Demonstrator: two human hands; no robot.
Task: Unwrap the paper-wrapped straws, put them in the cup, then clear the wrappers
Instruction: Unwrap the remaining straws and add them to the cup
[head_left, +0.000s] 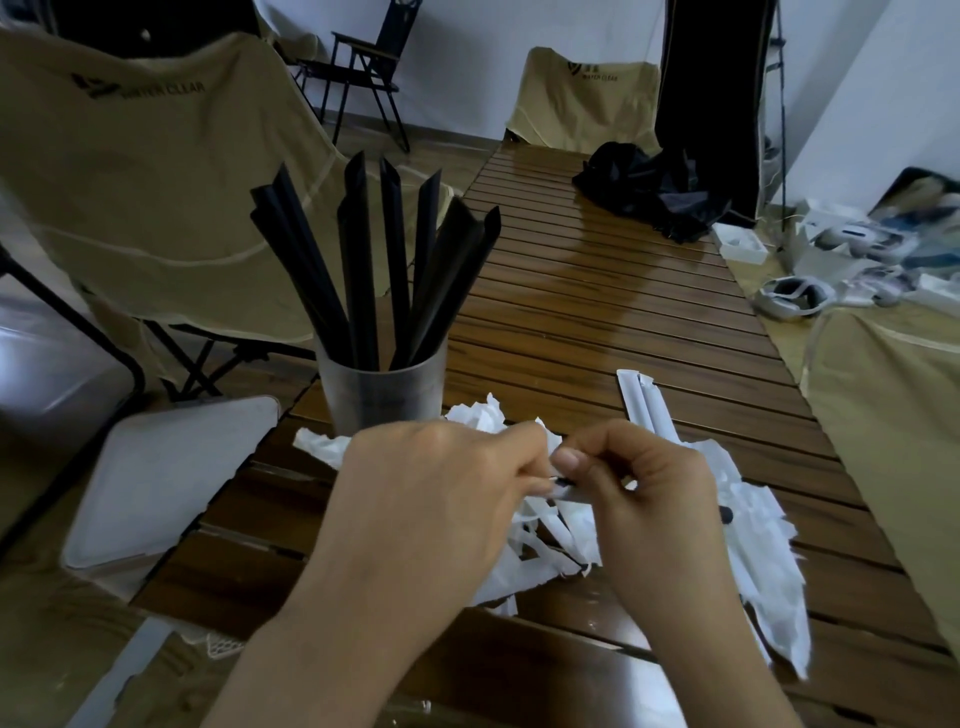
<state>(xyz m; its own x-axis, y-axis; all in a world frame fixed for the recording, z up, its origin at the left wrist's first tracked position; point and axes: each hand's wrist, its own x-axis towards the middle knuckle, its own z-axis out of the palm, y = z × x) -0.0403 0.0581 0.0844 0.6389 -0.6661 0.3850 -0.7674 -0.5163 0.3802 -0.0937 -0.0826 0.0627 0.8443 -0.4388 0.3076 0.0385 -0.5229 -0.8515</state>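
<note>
A frosted cup (382, 397) stands on the slatted wooden table (597, 312) and holds several black straws (363, 270). Just in front of it my left hand (431, 499) and my right hand (644, 493) meet over a heap of torn white wrappers (753, 545). Both pinch a paper-wrapped straw (571, 491); a bit of its black tip shows between my fingers, and its other black end (726, 515) pokes out past my right hand. Two wrapped straws (644, 405) lie side by side behind my right hand.
A grey lid or tray (166, 483) lies at the table's left edge. Tan folding chairs (156, 171) stand to the left and at the far end. A black cloth bundle (644, 192) sits far on the table. White headsets and boxes (810, 270) lie at right.
</note>
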